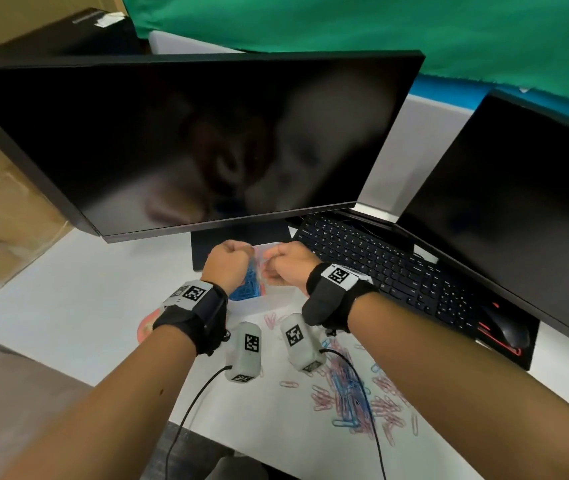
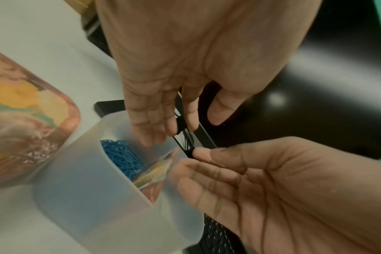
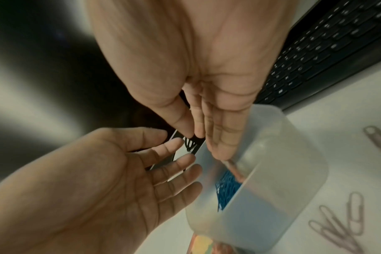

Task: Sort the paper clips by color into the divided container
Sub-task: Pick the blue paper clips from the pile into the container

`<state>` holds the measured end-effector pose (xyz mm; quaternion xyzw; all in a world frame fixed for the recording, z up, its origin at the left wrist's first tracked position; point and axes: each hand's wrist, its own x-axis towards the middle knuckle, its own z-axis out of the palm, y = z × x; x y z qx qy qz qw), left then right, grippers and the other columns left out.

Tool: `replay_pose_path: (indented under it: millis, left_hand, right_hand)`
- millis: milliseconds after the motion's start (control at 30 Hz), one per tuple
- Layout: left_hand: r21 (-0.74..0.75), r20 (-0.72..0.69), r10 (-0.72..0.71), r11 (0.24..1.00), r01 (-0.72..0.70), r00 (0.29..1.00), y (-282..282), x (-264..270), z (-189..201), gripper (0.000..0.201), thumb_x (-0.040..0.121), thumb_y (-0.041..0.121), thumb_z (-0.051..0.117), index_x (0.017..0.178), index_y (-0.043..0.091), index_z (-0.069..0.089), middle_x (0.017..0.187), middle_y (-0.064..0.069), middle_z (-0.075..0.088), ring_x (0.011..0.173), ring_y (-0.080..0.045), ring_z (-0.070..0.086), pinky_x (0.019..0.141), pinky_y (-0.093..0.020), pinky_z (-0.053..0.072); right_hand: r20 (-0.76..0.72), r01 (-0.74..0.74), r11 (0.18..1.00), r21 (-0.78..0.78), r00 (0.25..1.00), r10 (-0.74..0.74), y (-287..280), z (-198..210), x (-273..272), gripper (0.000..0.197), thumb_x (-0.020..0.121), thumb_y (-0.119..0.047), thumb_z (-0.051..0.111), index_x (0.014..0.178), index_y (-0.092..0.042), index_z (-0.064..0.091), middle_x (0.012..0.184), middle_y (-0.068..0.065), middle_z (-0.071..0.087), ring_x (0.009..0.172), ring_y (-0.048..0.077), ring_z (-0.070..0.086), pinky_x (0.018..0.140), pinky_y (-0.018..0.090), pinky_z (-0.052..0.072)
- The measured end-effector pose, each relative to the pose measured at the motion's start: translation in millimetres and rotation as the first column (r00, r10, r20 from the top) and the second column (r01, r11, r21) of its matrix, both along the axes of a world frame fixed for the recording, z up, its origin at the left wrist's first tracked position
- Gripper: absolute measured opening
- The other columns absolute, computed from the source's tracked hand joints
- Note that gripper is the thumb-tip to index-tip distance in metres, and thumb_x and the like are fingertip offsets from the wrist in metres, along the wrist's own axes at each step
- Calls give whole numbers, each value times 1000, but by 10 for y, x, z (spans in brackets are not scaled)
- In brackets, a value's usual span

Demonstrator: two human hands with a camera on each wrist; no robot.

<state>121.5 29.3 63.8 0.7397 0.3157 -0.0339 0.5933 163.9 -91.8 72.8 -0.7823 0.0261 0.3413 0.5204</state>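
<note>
Both hands are raised over a translucent divided container (image 1: 259,301) (image 2: 87,189) (image 3: 283,171). Blue clips (image 1: 250,285) (image 2: 122,154) (image 3: 226,187) fill its left compartment, beside a colourful card divider (image 2: 154,171). A small tangle of dark-looking paper clips (image 2: 185,137) (image 3: 190,144) hangs between the hands; its colour is unclear. My left hand (image 1: 229,265) (image 2: 180,125) (image 3: 174,142) pinches one end, and the thumb and forefinger of my right hand (image 1: 290,265) (image 2: 198,153) (image 3: 196,135) pinch the other. A loose pile of pink and blue clips (image 1: 356,396) (image 3: 342,228) lies on the white table nearer me.
A large monitor (image 1: 189,133) and its stand (image 1: 234,244) rise just behind the container. A black keyboard (image 1: 380,265), a mouse (image 1: 508,330) and a second screen (image 1: 518,202) lie to the right. A colourful lid (image 1: 146,327) (image 2: 22,128) sits left of the container.
</note>
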Motion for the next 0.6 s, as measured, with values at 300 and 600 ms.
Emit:
replay_pose_path:
  millis: [300,600]
  left_hand:
    - [354,62,-550,793,497,833,-802,-178,-166,19,80,7,55,76,21,68,73,7,67,65,-9,59,64,-16,46]
    - [428,-247,-867,304,851,433,-1356,-631,-692,22,77,11,51,80,27,66,87,10,68,80,-13,63,73,-25,53]
  right_hand:
    - [90,112,976,-189,991,-96,-1595,-112,-256,20,92,-1,51,87,-16,63,91,11,68,75,20,65,62,25,54]
    - [216,-6,850,-527,966,141,-2338,-511,-1031,26,86,-8,45,76,-16,67,88,0,68,79,15,60,66,17,46]
